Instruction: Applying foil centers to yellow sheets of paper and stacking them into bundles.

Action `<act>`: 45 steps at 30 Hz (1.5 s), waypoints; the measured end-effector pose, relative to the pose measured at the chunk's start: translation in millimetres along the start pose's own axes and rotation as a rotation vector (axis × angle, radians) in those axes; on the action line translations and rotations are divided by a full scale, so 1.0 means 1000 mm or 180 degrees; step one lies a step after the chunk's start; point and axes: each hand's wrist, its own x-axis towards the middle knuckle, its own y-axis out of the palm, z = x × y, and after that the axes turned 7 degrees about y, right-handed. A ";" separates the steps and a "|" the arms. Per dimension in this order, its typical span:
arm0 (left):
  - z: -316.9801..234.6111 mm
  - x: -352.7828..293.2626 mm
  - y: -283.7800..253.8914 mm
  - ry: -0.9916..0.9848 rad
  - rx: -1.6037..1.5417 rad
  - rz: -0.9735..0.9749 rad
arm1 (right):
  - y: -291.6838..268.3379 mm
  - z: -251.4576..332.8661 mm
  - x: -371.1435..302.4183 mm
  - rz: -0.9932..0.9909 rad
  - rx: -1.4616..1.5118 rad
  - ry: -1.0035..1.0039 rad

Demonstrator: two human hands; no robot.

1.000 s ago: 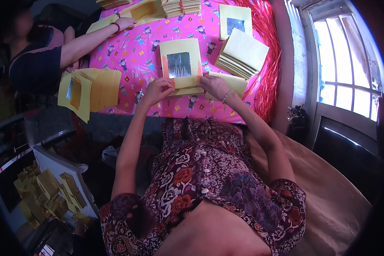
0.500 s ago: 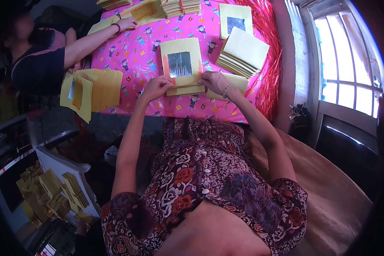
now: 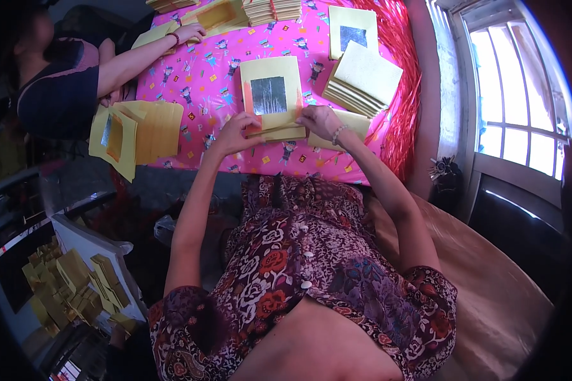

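Observation:
A yellow joss paper sheet with a silver rectangle and orange smears at its sides lies in front of me on the pink table cover. Its near edge is lifted in a narrow fold. My left hand pinches the left end of this fold, thumb below and fingers above. At the right end, my right hand, with a bracelet at the wrist, grips the same edge between thumb and fingers. Another yellow sheet lies partly under my right hand. Beside it rests a stack of yellow paper.
Another person's arm reaches over the table's far left. Yellow sheets overhang the left edge. Tied bundles stand at the back. Red plastic strands run down the right side, near a barred window.
My left fingers have shifted slightly and the thumb sits lower at the fold. The near edge of the sheet looks narrower and more folded up. My right hand holds its place.

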 end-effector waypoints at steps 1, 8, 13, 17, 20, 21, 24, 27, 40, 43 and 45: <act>-0.006 0.001 0.001 0.0345 0.0388 -0.0058 | 0.000 -0.002 0.000 0.0026 -0.0055 0.0089; 0.001 -0.005 0.016 0.0312 0.0852 -0.0129 | 0.000 0.001 0.000 0.0047 -0.0028 0.0014; 0.000 -0.012 0.024 0.0262 0.0826 -0.0067 | 0.004 0.001 -0.009 0.0088 -0.0079 0.0035; -0.002 -0.007 0.021 0.0316 0.0819 -0.0090 | 0.002 0.000 -0.008 0.0079 -0.0035 0.0040; -0.001 -0.003 0.013 0.0377 0.0696 -0.0113 | -0.001 -0.002 -0.003 0.0091 -0.0113 0.0068; 0.001 0.001 0.010 0.0458 0.0577 -0.0149 | -0.001 -0.005 0.000 0.0049 -0.0111 0.0044; 0.011 0.006 0.006 0.0481 0.0460 -0.0252 | -0.004 -0.005 0.009 0.0078 -0.0097 0.0068; 0.009 0.000 -0.005 0.0443 0.0550 -0.0377 | 0.000 0.004 0.015 0.0097 0.0013 0.0043; 0.021 -0.018 0.021 0.1002 0.0228 -0.0813 | 0.005 0.037 -0.026 0.0140 -0.0781 -0.0178; 0.026 -0.011 0.022 0.0982 0.0111 -0.0790 | 0.004 0.035 -0.024 0.0034 -0.0827 -0.0345; 0.024 -0.009 0.019 0.0962 0.0156 -0.0830 | 0.004 0.033 -0.023 -0.0012 -0.0924 -0.0445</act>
